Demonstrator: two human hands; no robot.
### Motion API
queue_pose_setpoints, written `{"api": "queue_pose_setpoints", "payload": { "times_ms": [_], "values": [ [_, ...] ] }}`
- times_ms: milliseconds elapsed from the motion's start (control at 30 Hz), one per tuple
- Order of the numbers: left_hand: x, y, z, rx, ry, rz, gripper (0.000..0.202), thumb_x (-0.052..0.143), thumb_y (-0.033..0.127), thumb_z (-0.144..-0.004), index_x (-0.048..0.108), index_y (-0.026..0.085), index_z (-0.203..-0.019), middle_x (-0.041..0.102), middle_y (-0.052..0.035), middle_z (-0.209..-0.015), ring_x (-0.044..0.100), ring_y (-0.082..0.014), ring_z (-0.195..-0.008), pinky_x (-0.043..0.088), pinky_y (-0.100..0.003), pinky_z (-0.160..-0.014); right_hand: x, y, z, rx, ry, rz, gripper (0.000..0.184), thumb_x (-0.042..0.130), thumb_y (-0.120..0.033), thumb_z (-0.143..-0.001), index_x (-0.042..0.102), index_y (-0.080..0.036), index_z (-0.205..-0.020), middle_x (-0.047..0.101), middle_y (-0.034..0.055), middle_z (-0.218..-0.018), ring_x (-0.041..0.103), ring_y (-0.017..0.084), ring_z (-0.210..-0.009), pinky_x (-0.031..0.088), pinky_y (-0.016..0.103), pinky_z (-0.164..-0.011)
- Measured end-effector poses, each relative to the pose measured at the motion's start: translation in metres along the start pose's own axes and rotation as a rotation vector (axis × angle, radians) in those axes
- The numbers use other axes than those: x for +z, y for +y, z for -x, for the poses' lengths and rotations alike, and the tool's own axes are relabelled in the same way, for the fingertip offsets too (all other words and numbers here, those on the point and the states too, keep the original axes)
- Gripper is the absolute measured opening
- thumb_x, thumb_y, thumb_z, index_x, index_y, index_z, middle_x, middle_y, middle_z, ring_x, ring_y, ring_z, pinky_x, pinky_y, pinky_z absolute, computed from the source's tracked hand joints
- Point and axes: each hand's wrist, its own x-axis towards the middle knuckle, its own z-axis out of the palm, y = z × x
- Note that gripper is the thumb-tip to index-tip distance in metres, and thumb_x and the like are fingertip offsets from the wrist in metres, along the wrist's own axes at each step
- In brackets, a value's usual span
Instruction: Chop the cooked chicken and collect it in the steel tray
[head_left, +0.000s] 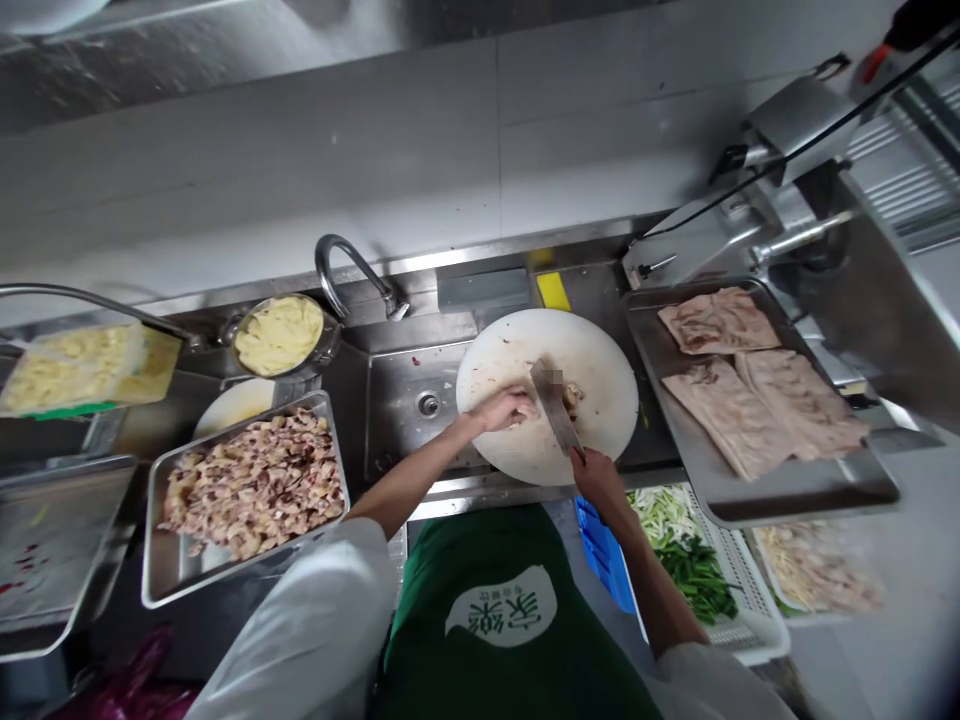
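Observation:
A round white cutting board (487, 350) lies across the sink edge in front of me. My right hand (598, 475) is wrapped round the handle of a cleaver (556, 412), whose blade slants up and left over the board. Just right of the blade lie small pieces of chopped meat (573, 398), partly hidden by it. My left hand (506, 408) rests on the left half of the board, apart from the blade. Its fingers are curled in, and whatever may be under them is too small to make out. Dark crumbs dot the board.
On the left stand a tray of chopped meat (255, 480) and a bowl of pale yellow slices (279, 335). A faucet (360, 262) rises behind the sink (390, 400). On the right, a metal tray (720, 490) holds slabs of meat above a white vegetable basket (757, 615).

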Motion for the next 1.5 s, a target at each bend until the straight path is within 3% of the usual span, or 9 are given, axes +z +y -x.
{"api": "queue_pose_setpoints", "payload": {
  "times_ms": [200,400,667,833,900,1033,1100,1300,1500],
  "values": [
    [0.018,-0.002,0.035,-0.163,0.217,0.063,0.007,0.067,0.017,-0.087,0.072,0.018,-0.091,0.065,-0.0047,-0.089,0.063,-0.0173,-0.081,0.052,-0.029,-0.076,-0.005,-0.019,-0.002,0.016,0.023,-0.005,0.039,0.040,-0.028,-0.105,0.073,-0.007,-0.105,0.074,0.0202,-0.104,0.070,0.027,-0.097,0.042,0.030,-0.079],
    [0.035,0.014,0.039,-0.269,0.375,0.085,0.005,0.066,0.017,-0.088,0.071,0.017,-0.088,0.066,-0.0031,-0.085,0.061,-0.0145,-0.076,0.049,-0.026,-0.072,-0.015,-0.061,-0.005,-0.083,0.185,-0.035,0.043,0.034,-0.028,-0.106,0.070,-0.007,-0.115,0.075,0.0206,-0.103,0.070,0.027,-0.097,0.044,0.029,-0.081],
    [0.028,0.018,0.046,-0.307,0.373,-0.129,0.007,0.071,0.027,-0.088,0.074,0.022,-0.083,0.073,-0.0026,-0.084,0.062,-0.0220,-0.097,0.041,-0.042,-0.100,-0.004,-0.076,-0.019,-0.085,0.104,-0.054,0.036,0.043,-0.021,-0.100,0.073,-0.004,-0.106,0.075,0.0215,-0.093,0.070,0.027,-0.094,0.046,0.027,-0.081],
    [0.022,0.017,0.070,-0.324,0.654,-0.107,0.015,0.060,0.031,-0.094,0.072,0.022,-0.093,0.071,-0.0059,-0.101,0.061,-0.0216,-0.102,0.045,-0.042,-0.098,-0.006,-0.083,-0.009,-0.157,0.273,-0.128,0.046,0.033,-0.030,-0.105,0.070,-0.007,-0.118,0.073,0.0219,-0.108,0.069,0.028,-0.104,0.046,0.029,-0.088],
    [0.018,0.012,0.080,-0.294,0.603,-0.088,0.016,0.064,0.031,-0.092,0.072,0.022,-0.102,0.068,-0.0071,-0.113,0.059,-0.0229,-0.112,0.044,-0.042,-0.103,0.005,-0.090,-0.011,-0.140,0.202,-0.120,0.044,0.034,-0.028,-0.104,0.071,-0.006,-0.117,0.073,0.0222,-0.108,0.069,0.028,-0.103,0.046,0.029,-0.087],
    [0.011,-0.002,0.091,-0.165,0.276,-0.070,0.033,0.071,0.030,-0.087,0.069,0.026,-0.119,0.061,-0.0080,-0.129,0.053,-0.0254,-0.124,0.042,-0.044,-0.110,0.025,-0.092,-0.027,-0.077,0.040,-0.075,0.040,0.040,-0.025,-0.102,0.074,-0.004,-0.105,0.074,0.0227,-0.100,0.070,0.026,-0.096,0.047,0.027,-0.081],
    [0.012,-0.008,0.092,-0.147,0.249,-0.064,0.032,0.070,0.031,-0.089,0.069,0.026,-0.121,0.060,-0.0088,-0.126,0.054,-0.0251,-0.121,0.045,-0.043,-0.107,0.026,-0.082,-0.035,-0.090,0.038,-0.084,0.040,0.041,-0.028,-0.101,0.073,-0.005,-0.105,0.075,0.0206,-0.098,0.070,0.025,-0.094,0.047,0.026,-0.081],
    [0.035,0.001,0.099,-0.244,0.453,-0.042,0.030,0.070,0.035,-0.091,0.069,0.023,-0.117,0.060,-0.0082,-0.113,0.061,-0.0224,-0.106,0.055,-0.040,-0.095,0.015,-0.050,-0.038,-0.070,0.167,-0.076,0.044,0.042,-0.028,-0.100,0.064,-0.002,-0.127,0.073,0.0219,-0.109,0.067,0.027,-0.104,0.046,0.030,-0.088],
    [0.045,0.020,0.111,-0.290,0.663,0.118,0.023,0.065,0.038,-0.094,0.069,0.018,-0.103,0.064,-0.0051,-0.096,0.061,-0.0120,-0.076,0.055,-0.026,-0.074,0.004,-0.074,-0.012,-0.118,0.216,-0.054,0.043,0.036,-0.028,-0.102,0.069,-0.005,-0.118,0.072,0.0221,-0.111,0.066,0.029,-0.103,0.045,0.031,-0.091]
  ]
}}
